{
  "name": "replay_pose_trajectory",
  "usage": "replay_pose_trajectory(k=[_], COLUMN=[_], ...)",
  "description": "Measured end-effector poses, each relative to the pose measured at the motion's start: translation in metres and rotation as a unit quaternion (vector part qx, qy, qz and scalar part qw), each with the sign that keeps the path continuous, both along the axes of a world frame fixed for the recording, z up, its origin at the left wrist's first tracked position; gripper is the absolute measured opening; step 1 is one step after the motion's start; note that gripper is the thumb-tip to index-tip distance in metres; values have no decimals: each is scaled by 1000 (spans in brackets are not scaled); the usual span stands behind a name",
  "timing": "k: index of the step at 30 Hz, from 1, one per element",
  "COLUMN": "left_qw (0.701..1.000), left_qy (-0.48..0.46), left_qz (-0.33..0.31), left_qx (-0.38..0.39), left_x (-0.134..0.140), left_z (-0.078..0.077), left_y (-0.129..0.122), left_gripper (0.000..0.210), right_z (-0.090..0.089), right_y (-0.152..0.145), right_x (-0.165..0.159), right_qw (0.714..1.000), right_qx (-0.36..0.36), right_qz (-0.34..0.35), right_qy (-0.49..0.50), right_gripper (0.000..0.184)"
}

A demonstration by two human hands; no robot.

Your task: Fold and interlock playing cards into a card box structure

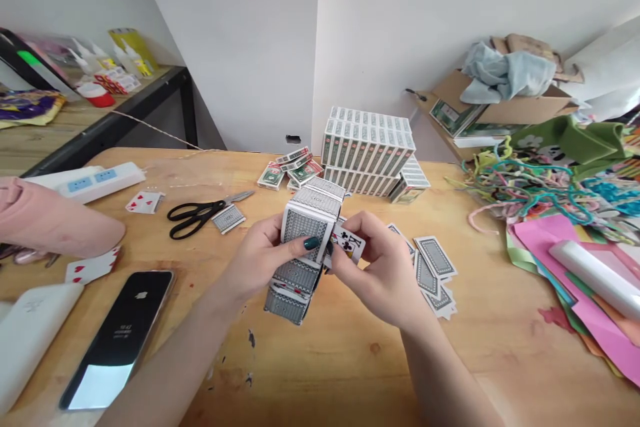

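Observation:
My left hand (260,257) is closed around a structure of joined playing cards (303,230), which shows grey patterned backs and stands tilted above the table. Between the thumb and fingers of my right hand (377,263) is a king of clubs playing card (353,245), face toward me. Its left edge meets the right side of the structure; whether it is tucked in cannot be seen. Loose face-down playing cards (435,258) lie to the right, partly behind my right hand. Black-handled scissors (200,213) rest on the left, over another patterned card piece (229,219).
Stacked card boxes (367,147) stand at the back, beside a few loose boxes (273,175). A phone (120,337), a power strip (95,181) and a pink roll (55,217) occupy the left. Pipe cleaners (530,180) and coloured sheets (575,280) cover the right.

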State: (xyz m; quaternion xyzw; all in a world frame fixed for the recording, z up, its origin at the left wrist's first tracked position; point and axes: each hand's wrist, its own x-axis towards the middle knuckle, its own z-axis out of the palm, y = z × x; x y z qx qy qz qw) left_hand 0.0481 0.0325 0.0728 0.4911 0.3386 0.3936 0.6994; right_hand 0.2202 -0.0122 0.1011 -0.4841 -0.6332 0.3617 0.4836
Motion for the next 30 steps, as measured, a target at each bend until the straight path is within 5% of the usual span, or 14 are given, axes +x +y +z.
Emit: replay_pose_trajectory(k=[3, 9, 13, 20, 30], left_qw=[1000, 999, 995, 991, 992], left_qy=[15, 17, 2, 9, 51], left_qz=[8, 1, -27, -58, -15], left_qx=[-13, -43, -96, -121, -113], left_x=[-1, -9, -9, 0, 4], left_z=[9, 21, 21, 18, 12], left_y=[-5, -8, -4, -2, -5], left_gripper=[25, 24, 25, 25, 33], right_z=[1, 10, 11, -9, -9], right_y=[-7, -6, 2, 10, 9], right_x=[-4, 16, 30, 22, 11], right_qw=[998, 983, 958, 969, 977], right_qx=[55, 64, -7, -96, -99], right_qz=[-7, 169, 280, 229, 184], right_qy=[15, -22, -68, -1, 46], right_gripper=[27, 43, 45, 4, 16])
